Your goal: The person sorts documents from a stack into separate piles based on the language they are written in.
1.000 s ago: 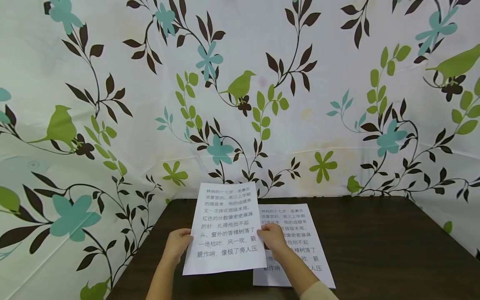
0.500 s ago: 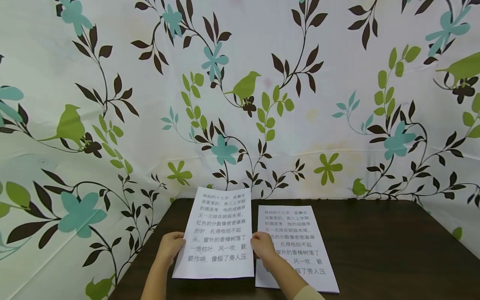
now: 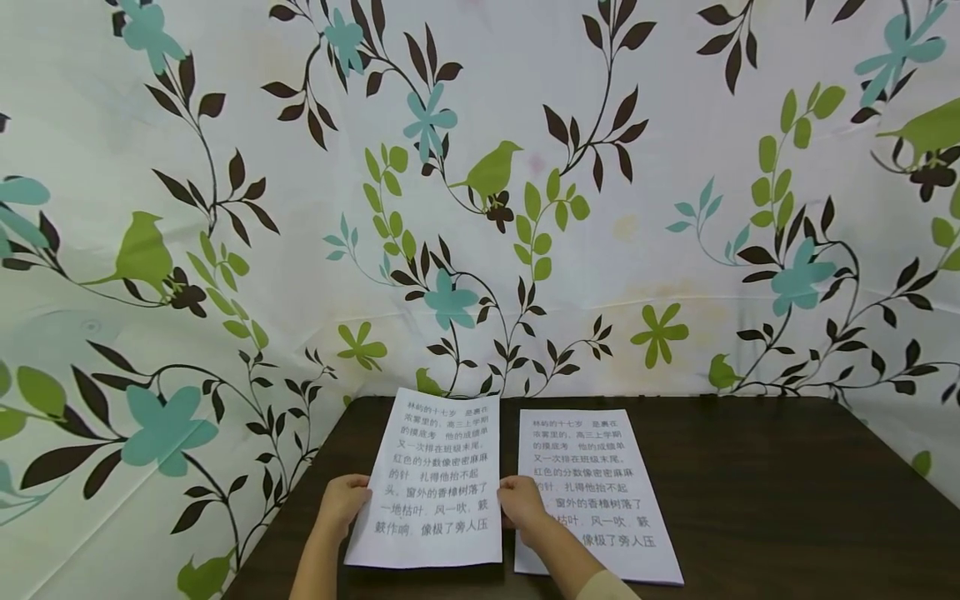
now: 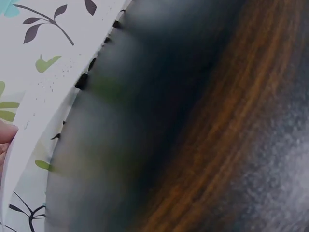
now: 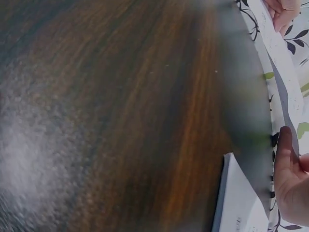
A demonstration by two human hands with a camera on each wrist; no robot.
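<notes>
A white sheet of paper (image 3: pixel 427 483) printed with rows of dark Chinese characters is held up, tilted, above the left part of the table. My left hand (image 3: pixel 347 500) pinches its left edge, and my right hand (image 3: pixel 522 504) pinches the right edge. In the right wrist view the right hand (image 5: pixel 292 188) has thumb and fingers on either side of the paper (image 5: pixel 282 67), seen nearly edge-on. Only fingertips (image 4: pixel 7 133) of the left hand show in the left wrist view. A stack of paper (image 3: pixel 588 458) with the same print lies to the right, partly behind my right hand and forearm.
The dark brown wooden table (image 3: pixel 765 500) extends to the right beyond the stack. Behind its far edge hangs a white cloth (image 3: pixel 600 275) patterned with leaves, flowers and green birds.
Both hands have carried the sheet left and then lower, away from the stack it overlapped. A gap of table now shows between sheet and stack, which stays lying there.
</notes>
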